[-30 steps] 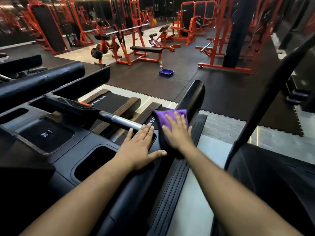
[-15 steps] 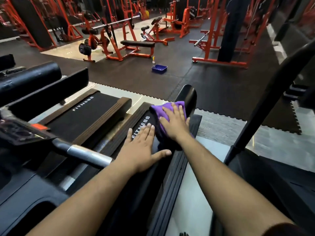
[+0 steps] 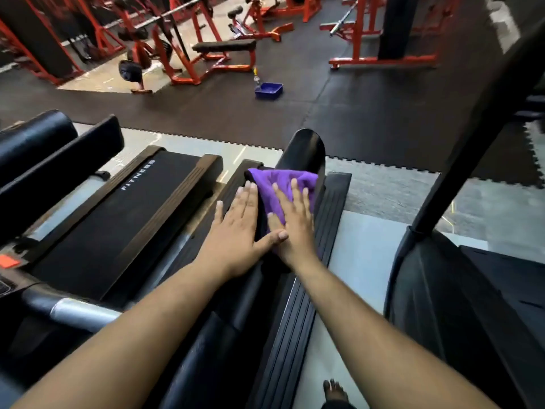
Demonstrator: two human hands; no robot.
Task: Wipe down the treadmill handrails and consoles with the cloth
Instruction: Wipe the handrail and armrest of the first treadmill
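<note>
The right hand (image 3: pixel 295 222) lies flat and open, pressing the purple cloth (image 3: pixel 280 184) onto the black handrail (image 3: pixel 303 149) near its far end. The left hand (image 3: pixel 236 231) rests open just left of it, palm down, gripping nothing. To wipe well, the person should keep even pressure, carry the cloth over the rounded far tip, then wrap the sides.

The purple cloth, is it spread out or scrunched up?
Spread out: purple cloth lies draped over the black handrail under the flat right hand.
</note>
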